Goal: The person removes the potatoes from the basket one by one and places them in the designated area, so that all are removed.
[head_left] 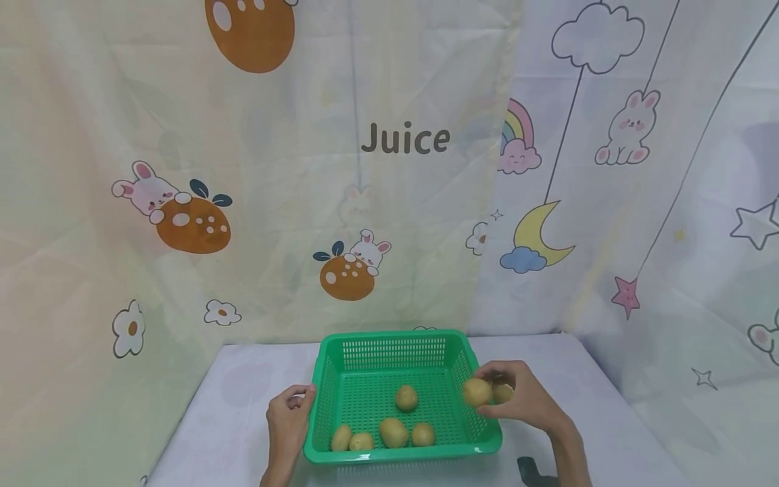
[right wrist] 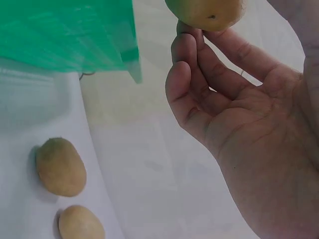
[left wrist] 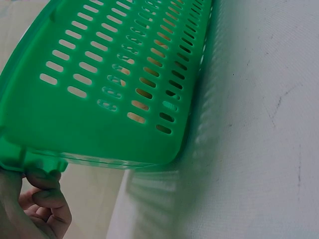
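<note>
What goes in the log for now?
left hand grips basket rim | right hand holds potato | five potatoes inside

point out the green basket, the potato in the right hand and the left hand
green basket point(head_left: 389, 336): head view, far rim.
potato point(head_left: 477, 391): head view, middle of it, held over the basket's right edge.
left hand point(head_left: 289, 421): head view, back of the hand.

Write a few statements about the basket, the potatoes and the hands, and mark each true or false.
1. The right hand holds a potato at the basket's right rim. True.
2. The basket is red. False: it is green.
3. The left hand grips the basket's left rim. True.
4. The basket holds no potatoes. False: five lie inside.
5. Two potatoes lie on the table outside the basket. True.
</note>
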Demonstrator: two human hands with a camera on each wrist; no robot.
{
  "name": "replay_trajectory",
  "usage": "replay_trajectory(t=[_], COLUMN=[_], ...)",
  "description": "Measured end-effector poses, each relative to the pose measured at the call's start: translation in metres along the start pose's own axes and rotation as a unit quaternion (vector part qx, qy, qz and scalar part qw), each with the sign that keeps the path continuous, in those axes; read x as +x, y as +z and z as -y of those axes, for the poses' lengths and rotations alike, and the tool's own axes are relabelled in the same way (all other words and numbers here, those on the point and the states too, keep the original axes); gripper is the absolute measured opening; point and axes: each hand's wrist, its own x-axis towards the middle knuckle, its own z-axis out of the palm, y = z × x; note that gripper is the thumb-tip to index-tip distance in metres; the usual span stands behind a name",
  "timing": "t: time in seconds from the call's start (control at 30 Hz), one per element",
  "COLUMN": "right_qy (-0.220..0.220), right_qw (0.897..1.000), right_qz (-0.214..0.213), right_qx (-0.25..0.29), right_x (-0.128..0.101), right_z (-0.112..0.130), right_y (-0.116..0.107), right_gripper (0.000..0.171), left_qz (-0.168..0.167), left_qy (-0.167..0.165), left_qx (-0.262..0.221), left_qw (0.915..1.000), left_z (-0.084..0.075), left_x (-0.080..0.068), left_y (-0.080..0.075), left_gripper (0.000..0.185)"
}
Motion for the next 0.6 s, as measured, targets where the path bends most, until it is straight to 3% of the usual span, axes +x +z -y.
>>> replay_trajectory(t=[0.6], right_qy=[0.021], right_qw=[0.999], right_qz=[-0.04], right_qx=[-0.016], right_x=[-0.017], right_z=[-0.007], right_y=[-0.019], right_gripper=[0.041], left_qz=[0.003], left_qy=[-0.005], left_qx=[0.005], left_qw=[1.0], left_z=[-0.001], left_x=[0.0], left_y=[-0.001], left_gripper=[0.028])
